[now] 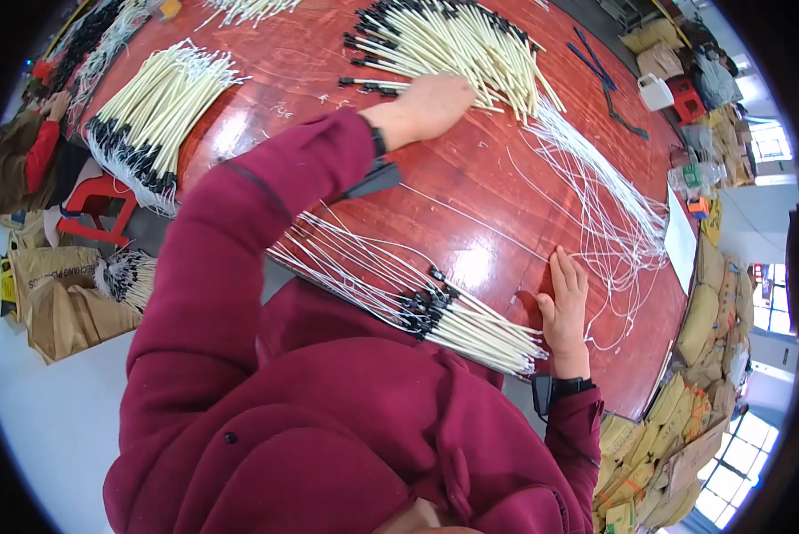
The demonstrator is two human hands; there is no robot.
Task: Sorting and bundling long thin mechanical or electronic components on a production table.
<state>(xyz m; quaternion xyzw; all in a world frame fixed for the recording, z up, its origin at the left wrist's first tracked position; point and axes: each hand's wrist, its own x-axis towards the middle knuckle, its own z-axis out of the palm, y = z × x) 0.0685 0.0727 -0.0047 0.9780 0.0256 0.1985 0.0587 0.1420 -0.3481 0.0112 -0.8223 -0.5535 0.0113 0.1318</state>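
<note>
My left hand [430,102] reaches far across the red-brown table [470,191] into a large pile of cream tubes with black ends [453,40]. Its fingers curl around a cream tube [373,85] that sticks out to the left. My right hand [564,298] lies flat on the table, fingers apart, holding nothing. Just left of it rests a bundle of cream tubes with black connectors and thin white wires [435,307] at the table's near edge. Loose white wires [613,214] trail from the far pile toward my right hand.
Another bundle of cream tubes [150,111] lies at the table's left. A second person's red sleeve [43,147] shows at the left edge, above a red stool [97,209] and brown sacks [61,298]. A white jug [656,92] and stacked sacks [711,303] stand to the right.
</note>
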